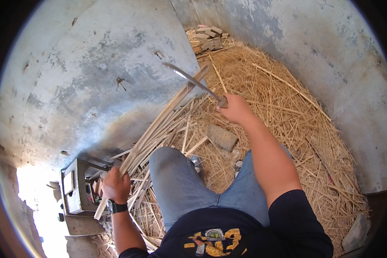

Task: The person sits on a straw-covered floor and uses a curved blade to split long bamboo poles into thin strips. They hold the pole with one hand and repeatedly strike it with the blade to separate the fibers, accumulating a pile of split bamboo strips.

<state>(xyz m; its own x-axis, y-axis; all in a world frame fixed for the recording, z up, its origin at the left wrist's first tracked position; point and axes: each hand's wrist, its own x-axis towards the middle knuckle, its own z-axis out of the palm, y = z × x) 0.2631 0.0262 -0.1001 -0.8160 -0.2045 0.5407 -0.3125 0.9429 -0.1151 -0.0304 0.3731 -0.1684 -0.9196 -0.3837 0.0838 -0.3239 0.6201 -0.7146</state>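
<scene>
My left hand, with a dark watch at its wrist, is closed round the lower part of a long split bamboo strip. The strip slants up and away to the right. My right hand grips the short handle of a curved knife, out in front of my knees. Its blade points to the upper left and crosses the strip near the far end. Whether the edge touches the strip or only passes over it, I cannot tell. A brick-like block lies on the ground between my knees.
Straw-like shavings cover the floor ahead and to the right. A bundle of thin strips lies beside my left knee. At the left stands a small wooden frame or stool. Stacked bricks sit in the far corner. Grey walls close in.
</scene>
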